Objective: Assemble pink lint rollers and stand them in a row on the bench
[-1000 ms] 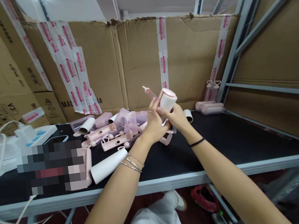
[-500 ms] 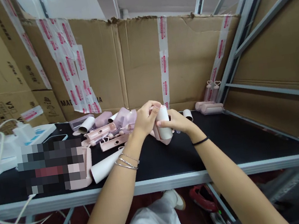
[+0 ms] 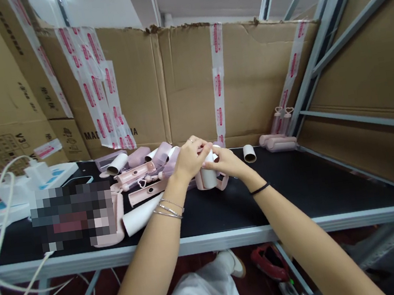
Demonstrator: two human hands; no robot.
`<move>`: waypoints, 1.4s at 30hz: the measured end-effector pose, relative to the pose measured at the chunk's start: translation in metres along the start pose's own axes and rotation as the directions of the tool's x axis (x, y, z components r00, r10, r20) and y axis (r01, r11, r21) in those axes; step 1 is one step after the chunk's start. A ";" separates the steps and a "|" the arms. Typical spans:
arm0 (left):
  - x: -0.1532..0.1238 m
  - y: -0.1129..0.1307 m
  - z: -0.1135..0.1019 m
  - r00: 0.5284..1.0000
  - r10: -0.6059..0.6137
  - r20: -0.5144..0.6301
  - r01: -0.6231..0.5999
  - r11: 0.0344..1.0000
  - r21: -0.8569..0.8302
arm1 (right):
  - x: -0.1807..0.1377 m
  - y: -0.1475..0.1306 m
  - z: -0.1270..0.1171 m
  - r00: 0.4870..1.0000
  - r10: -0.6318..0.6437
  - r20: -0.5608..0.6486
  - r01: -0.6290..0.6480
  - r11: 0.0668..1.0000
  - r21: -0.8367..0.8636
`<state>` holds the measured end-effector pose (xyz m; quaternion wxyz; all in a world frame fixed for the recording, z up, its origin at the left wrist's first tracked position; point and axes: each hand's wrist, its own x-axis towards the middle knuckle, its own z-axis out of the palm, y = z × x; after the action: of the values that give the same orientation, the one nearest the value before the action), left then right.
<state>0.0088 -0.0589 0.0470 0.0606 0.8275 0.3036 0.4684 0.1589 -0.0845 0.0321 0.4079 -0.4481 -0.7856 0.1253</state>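
My left hand (image 3: 189, 158) and my right hand (image 3: 225, 161) meet over a white roll (image 3: 209, 177) standing upright on the black table top (image 3: 298, 187). Both hands have their fingers curled on the roll's top. A pink plastic frame (image 3: 224, 182) sits around the roll's base, partly hidden by it. A pile of pink handle parts (image 3: 142, 174) lies just left of my left hand. A loose white roll (image 3: 141, 215) lies on its side under my left forearm.
A small roll core (image 3: 249, 153) stands right of my hands. Pink finished pieces (image 3: 277, 142) lie at the back right by a metal rack post. White power strips and cables (image 3: 22, 186) sit at the left. Taped cardboard walls (image 3: 187, 80) close the back.
Both hands brought the white roll down from chest height, where it was tilted in the air, and stood it upright on the table with the pink frame.
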 end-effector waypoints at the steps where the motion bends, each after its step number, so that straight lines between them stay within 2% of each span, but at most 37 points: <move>1: 0.000 -0.001 0.000 1.000 0.002 -0.002 -0.002 1.000 0.020 | 0.000 0.001 0.002 1.000 0.002 0.012 -0.002 1.000 -0.008; 4: 0.001 -0.004 0.000 1.000 0.015 -0.009 -0.014 0.998 0.054 | -0.001 0.003 0.008 0.999 -0.012 0.039 0.012 1.000 -0.011; 10: 0.001 -0.009 -0.004 0.993 0.118 -0.020 -0.118 0.993 0.009 | -0.002 0.004 0.015 0.996 -0.012 0.090 0.007 0.999 0.053; 14: 0.000 -0.004 -0.013 0.984 0.155 0.084 -0.156 0.988 0.007 | -0.002 0.002 0.017 0.993 -0.051 0.104 0.043 0.996 0.075; 19: -0.001 0.003 -0.023 0.949 0.179 0.261 -0.209 0.974 0.092 | -0.002 0.000 0.016 0.984 -0.089 0.157 0.075 0.993 0.092; 23: 0.000 0.004 -0.024 0.935 0.175 0.309 -0.217 0.970 0.108 | -0.003 -0.002 0.014 0.974 -0.154 0.168 0.138 0.985 0.103; 30: -0.001 0.009 -0.025 0.928 0.173 0.330 -0.235 0.959 0.159 | -0.001 -0.006 0.013 0.968 -0.177 0.178 0.168 0.984 0.063; 35: 0.000 -0.004 -0.024 0.943 0.151 0.298 -0.212 0.960 0.186 | -0.002 -0.002 0.011 0.959 -0.182 0.219 0.182 0.983 0.022; 39: 0.000 -0.015 -0.024 0.970 0.099 0.224 -0.141 0.974 0.178 | -0.003 0.004 0.008 0.972 -0.185 0.143 0.188 0.982 -0.007; 42: 0.000 -0.019 -0.024 0.986 0.054 0.158 -0.083 0.979 0.188 | -0.003 0.008 0.003 0.982 -0.177 0.062 0.173 0.983 0.064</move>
<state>-0.0190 -0.0481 0.0528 -0.0137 0.8728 0.3136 0.3738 0.1616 -0.0816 0.0241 0.4036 -0.3607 -0.8312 0.1271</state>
